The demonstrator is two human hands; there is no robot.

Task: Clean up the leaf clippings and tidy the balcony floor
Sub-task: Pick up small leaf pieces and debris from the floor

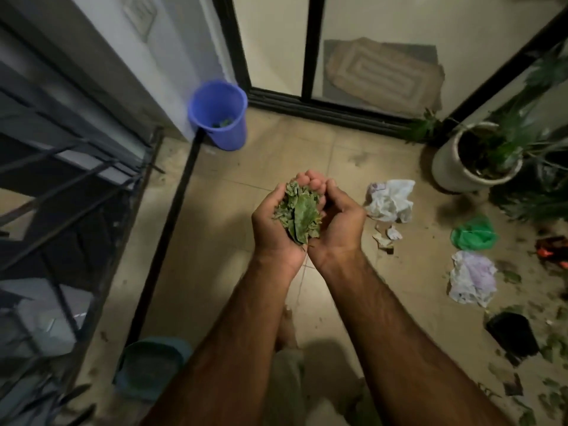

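Blue bucket [230,134] ahead, crumpled paper [390,200] right

tiled floor [252,167], blue bucket [218,113], crumpled papers [390,200]

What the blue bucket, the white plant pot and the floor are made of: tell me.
Blue bucket: plastic by the look, smooth, evenly coloured, thin-walled. White plant pot: probably glazed ceramic, with a thick rounded rim and a soft sheen; plastic is possible. Floor: beige tiles, matt, with thin joint lines.
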